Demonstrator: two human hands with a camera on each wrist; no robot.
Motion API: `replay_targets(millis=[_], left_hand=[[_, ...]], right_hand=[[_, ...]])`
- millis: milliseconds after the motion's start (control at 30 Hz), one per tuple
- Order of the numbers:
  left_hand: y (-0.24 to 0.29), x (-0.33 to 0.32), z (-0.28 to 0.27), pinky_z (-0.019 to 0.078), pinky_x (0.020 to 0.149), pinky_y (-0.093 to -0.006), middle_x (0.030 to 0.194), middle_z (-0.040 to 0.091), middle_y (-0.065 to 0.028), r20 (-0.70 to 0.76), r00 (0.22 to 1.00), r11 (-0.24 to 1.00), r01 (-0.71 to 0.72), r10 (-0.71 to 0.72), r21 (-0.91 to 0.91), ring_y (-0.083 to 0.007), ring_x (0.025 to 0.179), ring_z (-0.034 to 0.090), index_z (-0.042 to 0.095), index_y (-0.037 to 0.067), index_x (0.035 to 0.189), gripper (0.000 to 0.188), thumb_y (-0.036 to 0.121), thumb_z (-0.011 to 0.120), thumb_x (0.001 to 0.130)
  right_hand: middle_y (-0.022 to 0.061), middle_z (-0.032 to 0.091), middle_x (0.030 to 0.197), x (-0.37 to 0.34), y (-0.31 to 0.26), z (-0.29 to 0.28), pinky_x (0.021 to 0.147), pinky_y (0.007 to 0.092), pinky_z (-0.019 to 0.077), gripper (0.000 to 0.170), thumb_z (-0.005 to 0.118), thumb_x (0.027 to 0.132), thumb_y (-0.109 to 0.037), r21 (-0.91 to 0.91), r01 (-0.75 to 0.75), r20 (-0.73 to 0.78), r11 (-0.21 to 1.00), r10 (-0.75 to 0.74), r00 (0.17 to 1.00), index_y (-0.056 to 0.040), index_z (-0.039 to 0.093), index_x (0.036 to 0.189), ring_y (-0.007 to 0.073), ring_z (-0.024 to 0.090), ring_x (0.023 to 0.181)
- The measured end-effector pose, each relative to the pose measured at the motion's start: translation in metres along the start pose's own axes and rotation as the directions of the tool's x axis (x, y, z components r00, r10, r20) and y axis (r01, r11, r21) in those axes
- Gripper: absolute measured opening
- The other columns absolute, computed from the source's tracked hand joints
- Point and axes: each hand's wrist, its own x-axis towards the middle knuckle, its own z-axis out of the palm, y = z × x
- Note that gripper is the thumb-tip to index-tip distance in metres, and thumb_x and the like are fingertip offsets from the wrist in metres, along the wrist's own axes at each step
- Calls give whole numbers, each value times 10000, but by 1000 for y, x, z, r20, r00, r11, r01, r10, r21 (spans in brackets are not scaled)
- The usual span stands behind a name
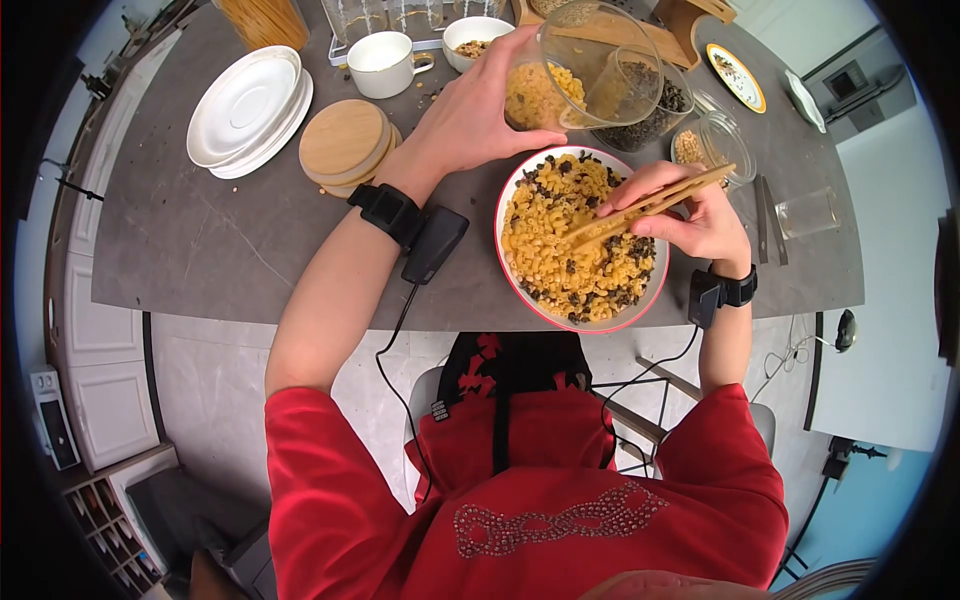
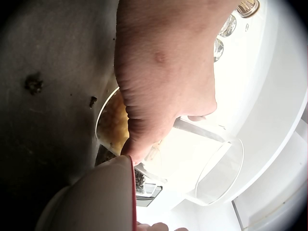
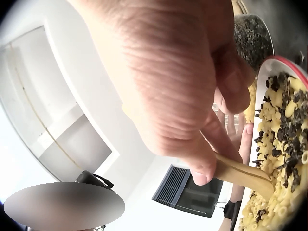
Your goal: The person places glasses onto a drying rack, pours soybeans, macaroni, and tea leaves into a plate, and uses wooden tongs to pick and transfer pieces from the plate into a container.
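Inside the left grip (image 1: 480,112), in the head view, holds a tilted clear jar (image 1: 600,45) with macaroni (image 1: 530,98) in it, fingers and thumb wrapped round the glass. In the right grip (image 1: 712,225), pinches wooden tongs (image 1: 640,208), tips down among more macaroni and dark flakes (image 1: 642,252) in a red-rimmed white bowl (image 1: 655,283). Has this bowl just nearer than the left grip and left of the right grip, on a grey tabletop (image 1: 230,240). Beyond the right grip, includes a second jar (image 1: 650,122) of dark flakes; left of the left grip, round wooden lids (image 1: 342,138) and stacked white plates (image 1: 240,110). From the left wrist, shows the same clasp, bowl rim beside the thumb, impossible to tell whether touching. From the right wrist, shows tongs between thumb and fingers, lower ends in the macaroni, and the second jar past the fingertips.
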Motion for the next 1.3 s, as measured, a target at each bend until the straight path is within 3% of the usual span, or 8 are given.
replay_targets(millis=[533, 633, 700, 933, 1033, 1133, 1200, 1300], left_hand=[[0, 0, 0, 494, 1096, -498, 1530, 483, -229, 13, 1000, 1000, 21, -21, -3, -435, 1342, 559, 293, 118, 1582, 1143, 532, 917, 720], [0, 1, 0, 491, 1102, -493, 1533, 481, -224, 5, 1000, 1000, 4, -4, -21, -430, 1348, 556, 300, 111, 1580, 1139, 527, 919, 719], [3, 1, -1, 490, 1104, -492, 1533, 482, -222, 23, 999, 999, 23, -22, -25, -428, 1351, 555, 300, 110, 1580, 1139, 525, 920, 719], [2, 0, -1, 490, 1106, -490, 1531, 483, -217, 15, 1000, 1000, 22, -22, -12, -424, 1351, 555, 299, 108, 1582, 1142, 519, 923, 718], [2, 0, -1, 492, 1104, -491, 1536, 479, -217, 19, 999, 1000, 27, -27, -12, -424, 1350, 556, 295, 110, 1584, 1149, 525, 923, 716], [1, 0, 0, 492, 1103, -491, 1540, 477, -218, 19, 1000, 1000, 25, -25, -7, -427, 1351, 554, 286, 114, 1587, 1156, 534, 921, 716], [2, 0, 0, 495, 1100, -493, 1540, 477, -218, 15, 1000, 1000, 16, -16, -4, -428, 1350, 555, 283, 117, 1588, 1157, 538, 919, 717], [4, 1, -1, 499, 1095, -497, 1542, 477, -218, 16, 1000, 1000, 18, -18, -2, -430, 1348, 556, 280, 123, 1589, 1156, 543, 915, 720]], right_hand=[[137, 776, 1089, 2, 4, -4, 954, 350, 571, 177, 767, 905, 24, 89, -48, 100, 995, 39, 994, 32, 726, 1077, 219, 730, 1064], [137, 776, 1096, 0, 2, -5, 942, 348, 578, 194, 777, 900, 12, 86, -104, 77, 991, 97, 992, 42, 720, 1083, 217, 732, 1059], [197, 770, 1078, 0, 0, -3, 914, 373, 617, 211, 764, 883, 50, 52, -154, 27, 987, 152, 988, 59, 683, 1078, 297, 747, 1091], [204, 776, 1059, -1, 1, -1, 910, 373, 617, 190, 764, 895, 23, -8, -102, 11, 995, 102, 995, 54, 675, 1060, 302, 752, 1078], [189, 776, 1047, -4, 2, -4, 888, 363, 620, 195, 776, 895, 11, 151, -65, -52, 986, 74, 996, 44, 695, 1070, 258, 756, 1033], [217, 772, 1023, -8, 10, -14, 883, 407, 632, 206, 775, 901, 2, 194, 135, -109, 972, -116, 987, 44, 678, 1078, 312, 760, 1038], [251, 747, 1133, -9, 20, -17, 737, 344, 621, 210, 751, 945, -44, 154, 480, -283, 864, -427, 859, -2, 665, 1133, 246, 753, 842], [297, 681, 1295, -15, 33, -19, 566, 249, 504, 233, 731, 986, -123, 213, 574, -553, 791, -387, 738, -75, 662, 1204, 129, 604, 615]])
